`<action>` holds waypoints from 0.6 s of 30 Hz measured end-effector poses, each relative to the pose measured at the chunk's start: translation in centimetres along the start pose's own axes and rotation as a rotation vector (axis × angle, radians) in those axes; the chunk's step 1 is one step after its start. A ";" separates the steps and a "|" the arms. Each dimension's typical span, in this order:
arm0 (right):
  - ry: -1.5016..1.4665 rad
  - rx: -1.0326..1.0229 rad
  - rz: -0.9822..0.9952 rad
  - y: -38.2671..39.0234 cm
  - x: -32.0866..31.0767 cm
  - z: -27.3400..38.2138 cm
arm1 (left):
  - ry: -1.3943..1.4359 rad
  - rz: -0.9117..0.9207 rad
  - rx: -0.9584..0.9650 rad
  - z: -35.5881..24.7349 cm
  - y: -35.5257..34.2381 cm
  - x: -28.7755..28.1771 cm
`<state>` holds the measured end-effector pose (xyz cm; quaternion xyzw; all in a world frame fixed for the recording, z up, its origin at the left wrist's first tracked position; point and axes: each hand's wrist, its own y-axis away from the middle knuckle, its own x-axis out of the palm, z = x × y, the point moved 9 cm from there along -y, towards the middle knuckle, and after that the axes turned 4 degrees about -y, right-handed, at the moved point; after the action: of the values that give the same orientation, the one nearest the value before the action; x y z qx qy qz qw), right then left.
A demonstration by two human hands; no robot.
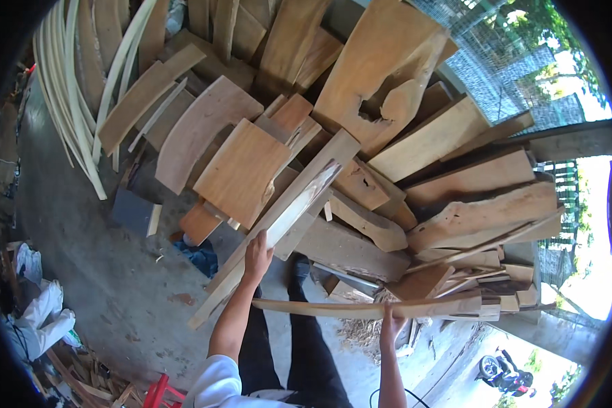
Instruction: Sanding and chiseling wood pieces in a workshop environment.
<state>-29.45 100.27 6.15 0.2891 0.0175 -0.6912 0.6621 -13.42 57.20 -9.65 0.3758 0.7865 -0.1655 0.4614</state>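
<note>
My left hand (pixel 258 257) is closed round the edge of a long wooden plank (pixel 236 266), which slants from lower left to upper right over the stacked wood. A paler streak runs along the plank's upper half. My right hand (pixel 390 326) grips a narrow, slightly curved wooden board (pixel 319 309) lying crosswise in front of my legs. Its right end reaches a pile of cut pieces. Close beyond the plank is a square-cut wooden slab (pixel 241 170). Fingers of both hands are partly hidden by the wood.
Many slabs lean ahead, among them a large one with a hole (pixel 347 75). Thin curved strips (pixel 71 88) stand at the left. A dark grey block (pixel 134 212) rests on the concrete floor (pixel 68 217). White sacks (pixel 44 319) lie lower left, near a red plastic stool (pixel 158 393).
</note>
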 end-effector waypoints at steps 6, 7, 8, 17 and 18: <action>0.074 0.046 -0.049 -3.5 1.8 -2.7 | -0.167 -0.086 0.153 0.6 -10.1 8.2; 0.096 0.085 -0.042 -3.5 2.2 -1.8 | -0.192 -0.095 0.149 0.3 -11.1 9.1; 0.086 0.067 -0.116 -3.9 0.6 -2.5 | -0.153 -0.038 0.111 -1.0 -12.5 10.8; 0.108 0.092 -0.126 -6.6 2.5 -1.4 | -0.274 -0.015 0.083 -3.6 -12.0 11.2; 0.108 0.101 -0.114 -7.6 3.5 -0.5 | -0.104 0.026 0.104 -4.1 -9.6 11.4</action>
<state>-36.14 98.22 1.56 0.3577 0.0350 -0.7112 0.6042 -26.32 58.31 -18.01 0.4002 0.7469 -0.2192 0.4836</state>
